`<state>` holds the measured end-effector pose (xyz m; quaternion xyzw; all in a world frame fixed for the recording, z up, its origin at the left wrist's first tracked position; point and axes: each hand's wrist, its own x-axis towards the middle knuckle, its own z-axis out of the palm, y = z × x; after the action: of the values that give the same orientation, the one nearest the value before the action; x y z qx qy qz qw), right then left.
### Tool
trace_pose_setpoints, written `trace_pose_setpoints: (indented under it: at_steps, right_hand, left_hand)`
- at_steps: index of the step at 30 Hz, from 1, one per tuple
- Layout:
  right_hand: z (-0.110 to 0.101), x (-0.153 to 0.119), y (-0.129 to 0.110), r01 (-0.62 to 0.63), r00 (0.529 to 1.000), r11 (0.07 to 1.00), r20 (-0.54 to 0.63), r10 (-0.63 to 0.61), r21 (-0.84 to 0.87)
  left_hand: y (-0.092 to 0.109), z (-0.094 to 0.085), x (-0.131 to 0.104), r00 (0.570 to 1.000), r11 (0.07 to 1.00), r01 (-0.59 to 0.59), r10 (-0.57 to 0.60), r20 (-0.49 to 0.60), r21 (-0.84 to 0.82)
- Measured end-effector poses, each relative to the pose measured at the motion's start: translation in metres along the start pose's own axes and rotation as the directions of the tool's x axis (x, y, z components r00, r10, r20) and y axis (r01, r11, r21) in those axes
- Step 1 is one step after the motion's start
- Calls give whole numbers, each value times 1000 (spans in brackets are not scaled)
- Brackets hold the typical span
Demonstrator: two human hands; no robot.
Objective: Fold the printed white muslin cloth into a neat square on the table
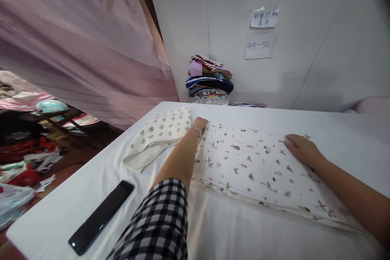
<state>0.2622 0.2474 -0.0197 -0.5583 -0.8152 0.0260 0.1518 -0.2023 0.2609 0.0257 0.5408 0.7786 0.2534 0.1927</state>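
Note:
A white cloth printed with small plants and animals (250, 166) lies folded in layers on the white-covered table (225, 227). My left hand (201, 123) is closed at its far left corner, the fingertips mostly hidden behind the knuckles. Toward the far right part of the same cloth, my right hand (303, 149) lies flat with the fingers stretched out and the thumb apart. Left of my left forearm rests another white cloth with a grey-green tree pattern (164, 128), loosely folded.
A black phone (102, 215) lies on the table's left side. Behind the far edge stands a stack of folded textiles (209, 79) against the wall with two paper notes (259, 45). A pink curtain (91, 36) hangs at left, above bags and cloths on the floor.

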Motion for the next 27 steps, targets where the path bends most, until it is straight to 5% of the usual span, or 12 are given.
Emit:
trace_pose_setpoints:
  at_steps: [11,17,20,23,27]
  right_hand:
    - [2,-4,2,-18,1000,993,17,20,-114]
    - [3,-7,-18,-2,1000,992,9,3,-125]
    - [9,-9,-27,0,997,994,75,8,-109]
    - [10,-6,-32,-30,988,993,146,46,-111]
    - [-6,-8,-36,-44,983,992,173,64,-116]
  left_hand:
    - [3,-8,-12,1000,999,29,-29,9,40]
    - [14,-6,-44,988,987,-143,147,-55,73]
    - [6,11,-70,945,920,-325,324,41,219]
    - [-2,19,-84,955,919,-289,256,153,267]
    - [9,5,-88,961,936,-225,167,222,271]
